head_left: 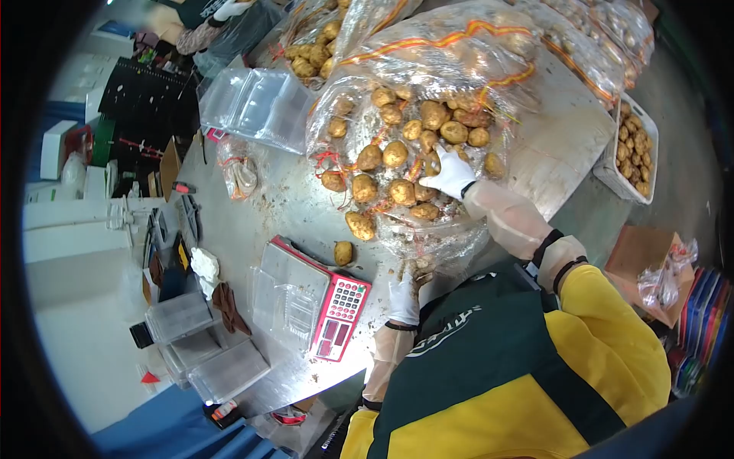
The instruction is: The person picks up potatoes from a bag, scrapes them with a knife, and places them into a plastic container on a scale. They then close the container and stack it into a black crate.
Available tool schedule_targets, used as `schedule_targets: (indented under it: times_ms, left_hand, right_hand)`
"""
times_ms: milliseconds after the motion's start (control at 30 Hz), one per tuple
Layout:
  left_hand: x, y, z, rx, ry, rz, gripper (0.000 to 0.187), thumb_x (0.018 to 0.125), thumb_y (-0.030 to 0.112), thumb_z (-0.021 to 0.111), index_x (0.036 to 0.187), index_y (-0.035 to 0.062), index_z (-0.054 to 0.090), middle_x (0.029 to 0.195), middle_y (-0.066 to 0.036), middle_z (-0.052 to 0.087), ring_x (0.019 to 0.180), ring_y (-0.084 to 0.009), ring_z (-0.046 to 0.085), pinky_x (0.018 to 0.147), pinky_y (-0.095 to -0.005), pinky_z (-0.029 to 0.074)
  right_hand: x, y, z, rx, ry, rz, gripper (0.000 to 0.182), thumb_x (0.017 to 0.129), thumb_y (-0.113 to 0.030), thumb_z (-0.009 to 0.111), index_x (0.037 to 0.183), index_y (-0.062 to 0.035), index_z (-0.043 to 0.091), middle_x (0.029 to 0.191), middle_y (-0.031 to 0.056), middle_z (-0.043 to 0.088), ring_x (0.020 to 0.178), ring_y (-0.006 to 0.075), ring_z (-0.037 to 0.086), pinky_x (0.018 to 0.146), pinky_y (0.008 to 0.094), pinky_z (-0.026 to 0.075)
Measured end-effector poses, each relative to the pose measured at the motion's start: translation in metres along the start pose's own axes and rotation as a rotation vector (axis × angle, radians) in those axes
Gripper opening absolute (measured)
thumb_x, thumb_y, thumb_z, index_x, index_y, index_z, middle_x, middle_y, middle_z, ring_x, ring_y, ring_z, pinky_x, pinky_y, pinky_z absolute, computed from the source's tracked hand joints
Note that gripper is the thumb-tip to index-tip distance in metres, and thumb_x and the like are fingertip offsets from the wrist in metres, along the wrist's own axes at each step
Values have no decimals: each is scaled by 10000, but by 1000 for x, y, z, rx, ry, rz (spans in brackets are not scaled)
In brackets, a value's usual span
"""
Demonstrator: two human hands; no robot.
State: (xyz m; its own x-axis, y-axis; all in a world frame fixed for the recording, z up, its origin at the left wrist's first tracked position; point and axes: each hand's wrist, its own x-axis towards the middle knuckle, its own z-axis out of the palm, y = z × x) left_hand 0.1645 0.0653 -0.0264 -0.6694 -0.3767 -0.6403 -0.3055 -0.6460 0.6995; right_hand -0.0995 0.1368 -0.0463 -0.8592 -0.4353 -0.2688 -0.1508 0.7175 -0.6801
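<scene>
My right hand [451, 173], in a white glove, reaches over the potatoes [394, 154] on an opened clear plastic bag [436, 233]. Its thumb and fingers are spread, touching or just above potatoes at the pile's right side. Nearer my body, my left hand [403, 294], also gloved in white, is at the bag's near edge; its fingertips are partly hidden by the plastic there. A single potato [343, 252] lies on the metal table left of the bag. Beside it is a red and white scale [340, 310] with a clear plastic tray [290, 300] on top.
Clear containers are stacked at the upper left [256, 107] and lower left [195, 348]. A white basket of potatoes [634, 149] stands right of the table. More potato bags [577, 42] lie at the back. Another person's gloved hand [232, 9] shows at the top left.
</scene>
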Motion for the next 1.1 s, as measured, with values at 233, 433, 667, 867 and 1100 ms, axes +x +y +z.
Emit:
schedule_targets:
  times_ms: [233, 433, 667, 867, 1100]
  left_hand:
    - [14, -1, -9, -85, -78, -34, 320, 984, 267, 473, 1185, 22, 520, 1106, -150, 625, 958, -249, 629, 785, -333, 510]
    - [2, 58, 34, -239, -295, 112, 564, 919, 85, 566, 1410, 61, 289, 1279, -148, 509, 1074, -247, 590, 837, -316, 521]
    - [7, 61, 40, -11, -151, 508, 601, 873, -20, 605, 1409, 23, 339, 1272, -93, 513, 1116, -160, 527, 955, -301, 446]
    - [4, 57, 19, 335, 21, 629, 374, 928, 69, 554, 1287, -20, 503, 1174, -95, 601, 1064, -156, 553, 922, -286, 437]
    - [-1, 60, 24, 337, 114, 736, 488, 881, 114, 616, 1330, 12, 453, 1304, -143, 499, 1179, -229, 481, 1008, -344, 378]
  right_hand:
    - [7, -13, -25, 644, -406, 275, 452, 776, -180, 700, 1161, -2, 546, 714, 62, 584, 546, 112, 534, 445, 246, 421]
    - [-52, 6, -22, 1386, -805, 297, 245, 833, -178, 607, 1033, -59, 532, 658, 56, 545, 461, 93, 468, 354, 205, 319]
    - [-84, -28, -20, 1140, -834, 211, 371, 872, -293, 614, 1134, -46, 526, 640, 49, 533, 446, 83, 427, 352, 201, 295]
    - [-83, 5, 22, 1430, -1002, 613, 532, 892, -541, 485, 1193, -106, 542, 789, 42, 605, 616, 129, 568, 496, 282, 467]
    - [-106, -13, 26, 1468, -962, 466, 443, 960, -373, 458, 1306, -96, 475, 1199, 95, 601, 1012, 212, 631, 832, 349, 544]
